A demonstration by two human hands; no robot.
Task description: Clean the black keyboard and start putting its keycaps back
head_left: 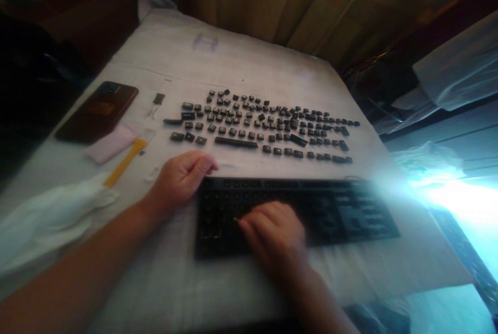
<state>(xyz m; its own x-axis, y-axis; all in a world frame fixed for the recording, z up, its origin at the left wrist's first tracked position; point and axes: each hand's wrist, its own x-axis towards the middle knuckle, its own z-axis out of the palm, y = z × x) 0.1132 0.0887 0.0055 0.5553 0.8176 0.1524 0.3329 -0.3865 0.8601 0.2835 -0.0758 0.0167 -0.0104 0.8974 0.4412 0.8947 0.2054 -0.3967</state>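
A black keyboard base [330, 209] with its keycaps taken off lies on the white cloth in front of me. My left hand [181, 178] rests curled at the keyboard's upper left corner, thumb against its edge. My right hand [274, 233] hovers over the left half of the keyboard, fingers pinched together on something small I cannot make out. Several loose black keycaps [264, 124] are laid out in rows beyond the keyboard, with a long spacebar [235, 142] among them.
A dark phone [97, 111] lies at the left, beside a pink strip [111, 144] and a yellow stick-like tool [124, 163]. A white crumpled cloth [50, 214] sits at the near left. Bright glare washes out the right side.
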